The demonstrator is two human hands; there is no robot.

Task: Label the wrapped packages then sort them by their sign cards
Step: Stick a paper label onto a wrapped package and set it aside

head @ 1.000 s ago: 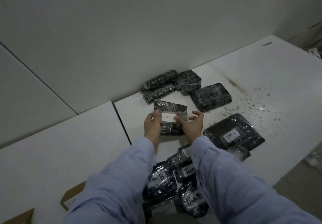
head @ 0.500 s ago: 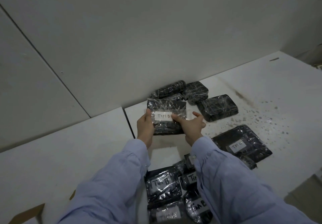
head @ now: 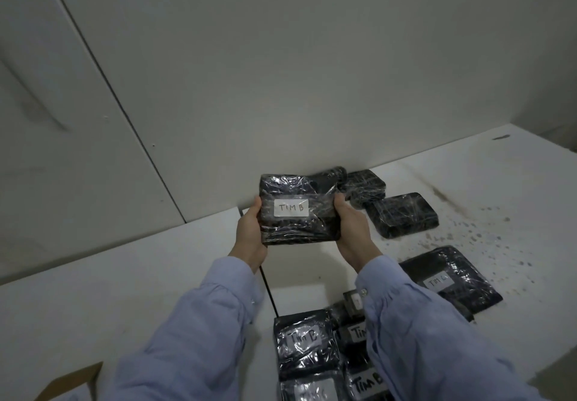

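Observation:
A black package wrapped in clear film (head: 299,213), with a white label reading "TIM B", is held up above the white table (head: 125,291). My left hand (head: 248,238) grips its left edge and my right hand (head: 354,232) grips its right edge. Behind it by the wall lie unlabelled wrapped packages (head: 401,215). A package labelled "TIM C" (head: 452,279) lies at the right. Near the front edge sits a cluster of labelled packages (head: 304,344), several reading "TIM B", partly hidden by my right sleeve.
A white wall (head: 281,73) rises right behind the table. Dark stains and specks (head: 468,229) mark the right tabletop. A brown cardboard piece (head: 71,382) lies at the bottom left. A seam (head: 268,288) splits the table surfaces.
Both hands have lifted the "TIM B" package up off the table and tilted its label toward me. My right thumb has come off the label to the package's edge.

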